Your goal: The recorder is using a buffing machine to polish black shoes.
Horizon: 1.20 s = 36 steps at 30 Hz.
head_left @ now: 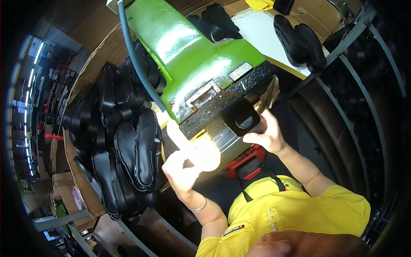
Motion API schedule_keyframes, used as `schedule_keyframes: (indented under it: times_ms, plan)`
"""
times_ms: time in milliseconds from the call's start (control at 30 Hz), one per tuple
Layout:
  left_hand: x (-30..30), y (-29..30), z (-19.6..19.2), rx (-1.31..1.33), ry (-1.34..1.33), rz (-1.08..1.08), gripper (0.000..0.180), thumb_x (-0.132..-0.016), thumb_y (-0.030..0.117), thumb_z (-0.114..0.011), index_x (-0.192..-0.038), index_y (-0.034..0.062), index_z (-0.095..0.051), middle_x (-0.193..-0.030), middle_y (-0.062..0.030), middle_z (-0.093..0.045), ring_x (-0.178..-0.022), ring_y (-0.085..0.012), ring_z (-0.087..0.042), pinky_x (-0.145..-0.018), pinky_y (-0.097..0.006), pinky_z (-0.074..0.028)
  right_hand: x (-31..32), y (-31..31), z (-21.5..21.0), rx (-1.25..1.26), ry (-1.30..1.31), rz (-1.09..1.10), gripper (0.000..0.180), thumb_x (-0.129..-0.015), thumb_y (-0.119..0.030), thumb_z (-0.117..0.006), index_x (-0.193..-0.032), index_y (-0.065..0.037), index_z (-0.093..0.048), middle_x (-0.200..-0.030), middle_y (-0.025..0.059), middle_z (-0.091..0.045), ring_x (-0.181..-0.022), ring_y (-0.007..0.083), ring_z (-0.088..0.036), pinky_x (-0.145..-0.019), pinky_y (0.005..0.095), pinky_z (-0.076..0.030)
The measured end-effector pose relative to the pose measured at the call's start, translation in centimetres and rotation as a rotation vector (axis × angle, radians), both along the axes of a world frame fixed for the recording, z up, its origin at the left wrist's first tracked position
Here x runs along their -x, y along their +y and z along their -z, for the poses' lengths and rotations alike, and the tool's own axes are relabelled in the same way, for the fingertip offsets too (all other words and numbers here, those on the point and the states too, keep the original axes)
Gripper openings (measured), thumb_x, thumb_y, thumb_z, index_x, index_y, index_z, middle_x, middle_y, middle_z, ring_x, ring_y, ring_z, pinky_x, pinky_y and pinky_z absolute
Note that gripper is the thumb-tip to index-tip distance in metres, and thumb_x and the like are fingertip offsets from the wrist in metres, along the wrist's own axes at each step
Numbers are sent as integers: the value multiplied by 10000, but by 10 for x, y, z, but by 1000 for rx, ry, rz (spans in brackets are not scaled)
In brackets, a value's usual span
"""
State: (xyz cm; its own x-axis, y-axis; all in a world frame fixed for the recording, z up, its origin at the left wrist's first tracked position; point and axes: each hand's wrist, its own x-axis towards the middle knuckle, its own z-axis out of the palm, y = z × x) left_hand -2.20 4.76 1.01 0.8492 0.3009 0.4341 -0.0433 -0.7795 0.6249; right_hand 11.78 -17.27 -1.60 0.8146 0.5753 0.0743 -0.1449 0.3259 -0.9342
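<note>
A green machine head (pixel 192 51) with a black rough lower edge hangs over my hands. My left hand (pixel 182 173) is closed around a pale piece (pixel 203 154) that a bright lamp washes out, so its shape is unclear. My right hand (pixel 266 135) pinches the other side of that piece, thumb and fingers curled, right under a black square block with a round hole (pixel 243 119). A silver bangle (pixel 199 207) sits on my left wrist. My yellow shirt (pixel 291 210) fills the lower edge.
A heap of black shoe soles (pixel 128 154) lies in a cardboard box (pixel 81 188) to the left. More black soles (pixel 299 40) rest on a white surface (pixel 257 30) at the top right. A blue-grey hose (pixel 132 55) runs along the machine. A red part (pixel 246 160) sits below it.
</note>
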Motion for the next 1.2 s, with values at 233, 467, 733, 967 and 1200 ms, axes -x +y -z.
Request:
schedule_keyframes:
  times_ms: [233, 467, 733, 967, 1200]
  plan:
    - [3, -17, 12, 320, 58, -48, 423, -540, 168, -930, -827, -3, -671, -754, -57, -660, -700, -181, -604, -725, -305, -500, -11, -6, -3, 14, -11, 7, 580, -657, 61, -808, -1140, 14, -489, -1058, 91, -605, -986, 156, -585, -875, 304, -476]
    - [-46, -78, 21, -75, -153, -174, 487, -614, 273, -909, -933, 23, -639, -838, -70, -640, -732, -195, -606, -702, -311, -510, -68, -31, -21, 17, -137, 57, 676, -652, -64, -854, -1214, 20, -489, -1095, 83, -594, -1022, 155, -564, -921, 287, -436]
    - [-39, -61, 12, -119, -154, -148, 442, -611, 289, -900, -853, 35, -632, -758, -44, -613, -646, -178, -565, -672, -306, -501, -61, -17, -20, -2, -63, -35, 645, -673, -109, -863, -1192, 7, -498, -1086, 59, -586, -1029, 139, -548, -925, 277, -425]
    - [-22, -42, -1, -2, -88, -86, 460, -495, 239, -950, -774, 41, -644, -741, -43, -618, -670, -199, -567, -818, -373, -499, -37, -18, -14, -3, -72, -80, 600, -664, -15, -848, -1157, -8, -508, -1060, 56, -606, -1010, 129, -564, -909, 292, -440]
    - [-41, -67, 36, -166, -165, -204, 524, -556, 235, -942, -933, 34, -639, -850, -51, -624, -722, -196, -591, -650, -318, -505, -73, -33, -18, 12, -59, -18, 608, -677, -76, -842, -1181, 16, -513, -1054, 76, -600, -946, 139, -579, -832, 257, -470]
